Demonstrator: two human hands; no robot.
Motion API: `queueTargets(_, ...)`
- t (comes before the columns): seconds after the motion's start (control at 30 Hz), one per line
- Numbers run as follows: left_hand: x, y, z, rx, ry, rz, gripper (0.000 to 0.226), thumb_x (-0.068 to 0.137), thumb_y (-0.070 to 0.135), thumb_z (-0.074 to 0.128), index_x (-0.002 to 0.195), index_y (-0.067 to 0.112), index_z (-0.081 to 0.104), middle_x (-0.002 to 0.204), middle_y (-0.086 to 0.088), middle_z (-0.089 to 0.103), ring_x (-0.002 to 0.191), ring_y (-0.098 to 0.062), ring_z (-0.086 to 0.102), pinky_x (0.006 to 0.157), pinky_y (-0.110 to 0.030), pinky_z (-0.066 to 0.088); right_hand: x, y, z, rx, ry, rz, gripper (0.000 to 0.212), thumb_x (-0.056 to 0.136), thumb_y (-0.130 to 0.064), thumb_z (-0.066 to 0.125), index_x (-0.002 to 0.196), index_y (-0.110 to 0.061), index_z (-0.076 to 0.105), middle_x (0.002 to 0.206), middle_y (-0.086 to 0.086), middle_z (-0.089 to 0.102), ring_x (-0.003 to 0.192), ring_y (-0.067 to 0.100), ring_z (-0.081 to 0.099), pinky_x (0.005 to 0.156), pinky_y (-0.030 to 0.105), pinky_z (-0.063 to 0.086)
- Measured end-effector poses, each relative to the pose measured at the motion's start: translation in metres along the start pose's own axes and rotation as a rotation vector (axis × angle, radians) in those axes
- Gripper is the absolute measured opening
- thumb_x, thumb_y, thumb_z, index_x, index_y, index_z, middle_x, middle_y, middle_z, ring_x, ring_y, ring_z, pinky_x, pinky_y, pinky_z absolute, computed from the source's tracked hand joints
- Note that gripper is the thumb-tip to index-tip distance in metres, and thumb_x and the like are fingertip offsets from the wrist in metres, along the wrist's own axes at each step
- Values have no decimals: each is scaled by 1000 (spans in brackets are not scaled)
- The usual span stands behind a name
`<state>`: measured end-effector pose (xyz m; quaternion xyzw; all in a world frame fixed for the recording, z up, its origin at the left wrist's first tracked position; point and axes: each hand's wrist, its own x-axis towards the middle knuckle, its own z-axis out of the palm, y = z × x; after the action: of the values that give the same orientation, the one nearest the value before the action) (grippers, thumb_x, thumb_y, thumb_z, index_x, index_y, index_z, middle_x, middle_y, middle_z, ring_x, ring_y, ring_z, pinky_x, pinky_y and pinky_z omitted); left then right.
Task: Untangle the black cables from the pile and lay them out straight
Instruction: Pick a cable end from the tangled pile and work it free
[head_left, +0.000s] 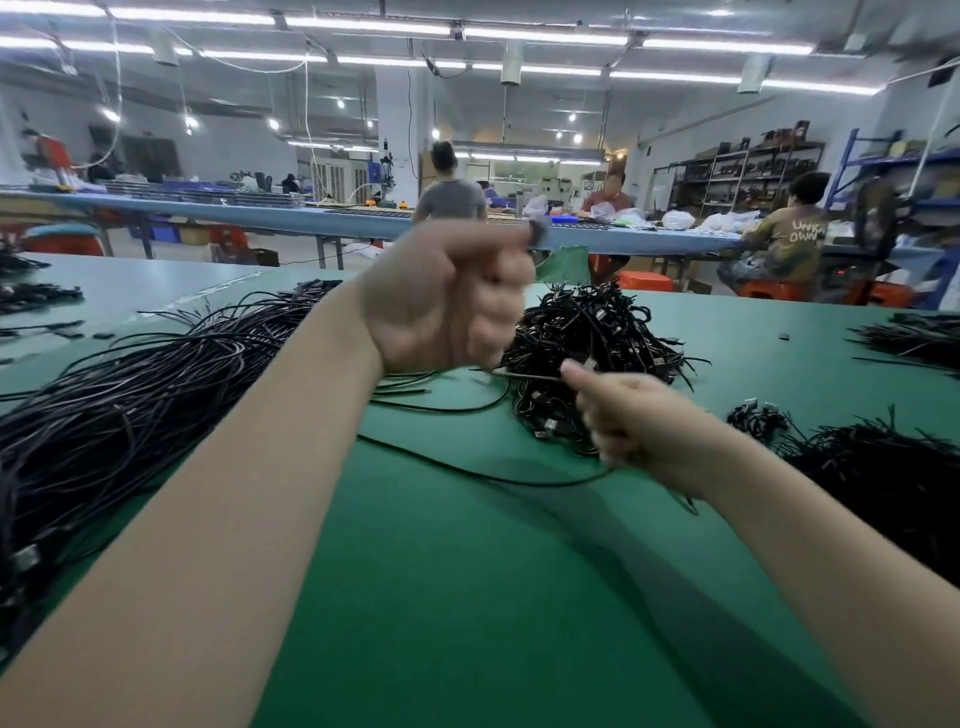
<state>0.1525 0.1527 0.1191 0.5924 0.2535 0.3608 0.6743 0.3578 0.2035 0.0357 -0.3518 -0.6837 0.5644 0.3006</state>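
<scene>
Left hand (447, 296) clenched on cable end; right hand (631, 415) pinches cable (524, 375). Snagging risked from pile (587, 332) at twelve o'clock.

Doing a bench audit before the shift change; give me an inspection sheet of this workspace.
Surface: green table mat.
Job's things: tangled pile behind the hands; straightened cables fanned out at left.
Clutter: small dark piece on the mat; more bundles at right.
Grippers: left hand raised, fingers curled; right hand pinches a cable end; both blurred.
Cables: loose cable curving across the mat.
Surroundings: other workers at a long bench.
</scene>
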Motion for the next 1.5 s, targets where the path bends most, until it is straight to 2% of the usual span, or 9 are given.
queueTargets(0.13,19,-21,10,608,201,-336,48,102,43,29,92,20,70,90,1,75,84,-12,71,77,-23,54,1,-29,-13,215,81,-204,39,89,-48,55,60,-23,62,49,-8,32,38,9,26,39,20,27)
queueTargets(0.33,26,-3,1,-335,363,349,44,104,33,32,116,7,65,92,-5,72,80,-16,70,70,-26,55,-6,-15,13,69,-406,-60,29,91,-46,51,87,-22,69,59,-8,38,48,10,34,49,21,35)
queueTargets(0.47,-8,5,-3,53,52,110,35,94,33,47,72,17,71,57,7,61,50,-9,58,51,-20,48,-4,-3,8,-248,-15,-25,42,78,-58,56,69,-17,56,53,-7,34,46,12,29,47,23,28)
queueTargets(0.63,21,-25,2,426,260,-251,46,102,38,34,107,4,64,97,-8,71,83,-17,66,70,-23,49,3,-25,3,-296,369,-368,35,94,-45,53,66,-29,67,45,-13,42,41,6,35,43,21,29)
queueTargets(0.73,33,-24,-2,6,533,97,41,103,33,37,113,2,62,100,-9,73,86,-17,70,82,-28,55,5,-17,22,-3,85,-290,37,102,-32,42,77,-32,69,51,-10,43,43,9,36,44,23,31)
queueTargets(0.87,17,-11,-10,-357,366,333,34,101,31,40,93,13,68,76,2,68,64,-9,65,56,-18,51,3,11,19,-122,-200,10,34,100,-41,42,87,-21,67,59,-6,37,49,11,34,50,22,32)
queueTargets(1.13,24,-36,-10,537,234,-323,42,100,38,37,97,13,71,80,1,74,57,-6,63,48,-16,43,5,-19,-9,-476,491,-260,40,94,-47,50,69,-17,55,42,-13,40,38,5,33,40,18,29)
queueTargets(1.37,41,-46,-10,-241,417,199,45,104,38,29,114,10,63,96,-2,72,83,-10,65,64,-17,52,6,-17,36,-144,223,-326,29,102,-18,41,85,-17,65,59,-6,51,39,4,38,38,18,30)
queueTargets(1.5,39,-44,-4,-293,429,214,38,103,39,32,85,20,60,55,11,50,52,-5,54,54,-16,44,4,5,32,-213,118,-128,33,100,-35,44,84,-19,68,66,-3,66,49,9,55,46,15,41)
